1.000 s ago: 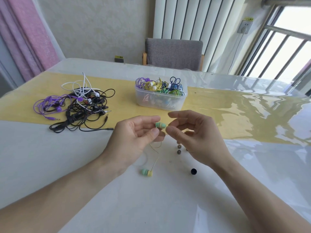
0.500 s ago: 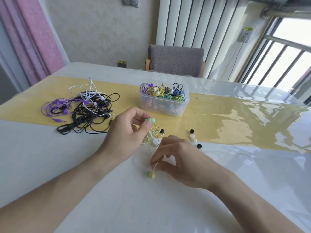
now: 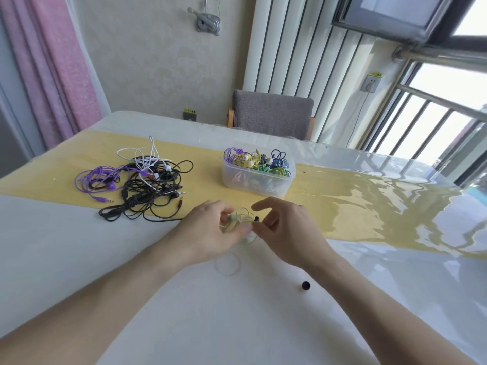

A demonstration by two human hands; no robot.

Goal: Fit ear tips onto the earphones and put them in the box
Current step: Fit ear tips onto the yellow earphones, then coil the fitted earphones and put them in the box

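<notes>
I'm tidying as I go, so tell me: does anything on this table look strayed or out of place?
One small dark ear tip lies alone on the white table, near the right forearm, apart from the hands and the box. The heap of black, white and purple earphones left of the box is tangled. Nothing looks spilled or broken.

Both forearms reach forward; left hand (image 3: 210, 233) and right hand (image 3: 287, 230) meet, fingers curled.

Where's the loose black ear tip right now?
In the head view the black ear tip lies alone on the white table, near side, just left of the right forearm.
</notes>
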